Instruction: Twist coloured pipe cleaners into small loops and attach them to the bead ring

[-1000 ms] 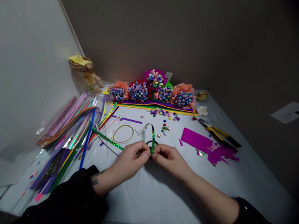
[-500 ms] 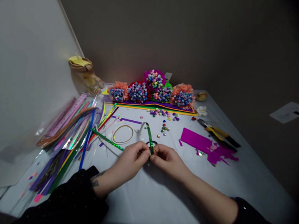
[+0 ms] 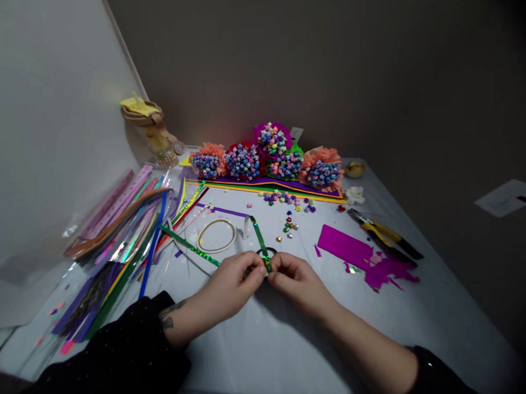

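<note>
Between my fingertips is a shiny green paper strip, its free end rising and curling over at the top with the white underside showing. My left hand pinches its lower end from the left. Facing it, my right hand grips the same end, thumb and fingers pressed together. Just behind the fingers lies a small black ring-shaped thing, partly hidden. Another glittery green strip runs from the left toward my left hand. A roll of tape lies beyond that hand, and several tiny folded stars lie beyond the strip.
Bundled coloured strips in clear plastic cover the left side. Star bouquets stand at the back on coloured sheets. Yellow-handled pliers and torn magenta paper lie right. A white panel rises at left.
The free end of the green strip has tipped to the left and straightened somewhat. Both hands have shifted very slightly, still pinching its lower end.
</note>
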Action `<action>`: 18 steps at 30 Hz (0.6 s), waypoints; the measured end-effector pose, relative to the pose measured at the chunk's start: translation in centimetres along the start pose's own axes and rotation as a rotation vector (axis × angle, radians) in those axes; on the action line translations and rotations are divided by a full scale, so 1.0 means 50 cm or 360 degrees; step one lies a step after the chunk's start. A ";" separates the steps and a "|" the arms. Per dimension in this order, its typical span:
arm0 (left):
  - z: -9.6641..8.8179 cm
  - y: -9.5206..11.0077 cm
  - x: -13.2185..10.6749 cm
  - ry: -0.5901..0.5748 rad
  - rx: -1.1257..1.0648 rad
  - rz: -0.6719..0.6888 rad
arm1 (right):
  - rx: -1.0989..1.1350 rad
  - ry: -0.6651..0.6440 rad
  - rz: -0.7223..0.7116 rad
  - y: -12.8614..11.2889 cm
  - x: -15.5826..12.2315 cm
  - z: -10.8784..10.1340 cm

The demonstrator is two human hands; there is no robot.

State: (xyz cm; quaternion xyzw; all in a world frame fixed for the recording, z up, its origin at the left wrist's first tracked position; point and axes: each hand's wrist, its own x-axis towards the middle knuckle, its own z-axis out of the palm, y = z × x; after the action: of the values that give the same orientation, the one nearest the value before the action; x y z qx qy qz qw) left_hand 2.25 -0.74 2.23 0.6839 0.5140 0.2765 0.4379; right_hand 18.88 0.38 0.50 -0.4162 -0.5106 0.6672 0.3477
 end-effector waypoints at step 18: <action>-0.001 -0.020 0.008 -0.0164 -0.0268 -0.0090 | -0.0302 -0.0163 0.0036 -0.001 -0.002 -0.002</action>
State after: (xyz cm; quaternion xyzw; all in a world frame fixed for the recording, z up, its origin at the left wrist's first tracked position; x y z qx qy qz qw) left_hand 1.87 -0.25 1.32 0.6432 0.4847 0.2707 0.5273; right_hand 19.02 0.33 0.54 -0.4184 -0.5838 0.6402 0.2727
